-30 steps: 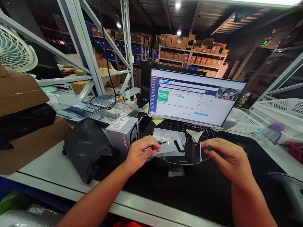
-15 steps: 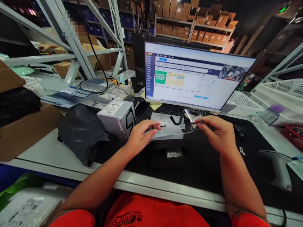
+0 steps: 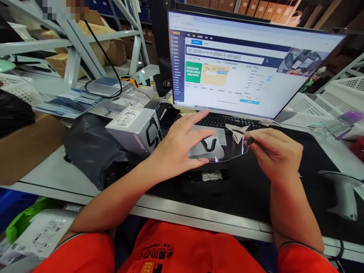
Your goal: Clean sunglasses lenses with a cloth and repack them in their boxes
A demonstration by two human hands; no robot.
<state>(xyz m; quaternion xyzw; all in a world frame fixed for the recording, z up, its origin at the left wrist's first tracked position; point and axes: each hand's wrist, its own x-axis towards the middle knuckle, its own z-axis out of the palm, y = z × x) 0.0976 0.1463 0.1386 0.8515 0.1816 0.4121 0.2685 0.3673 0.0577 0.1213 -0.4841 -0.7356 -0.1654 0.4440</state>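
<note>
One clear visor [image 3: 231, 150], left hand [image 3: 182, 146] splayed over it; right hand [image 3: 277, 151] apparently pinching it

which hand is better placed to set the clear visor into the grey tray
Right, probably: the right hand pinches the clear visor by its black arm tip, while the left hand lies open over the tray.
</note>
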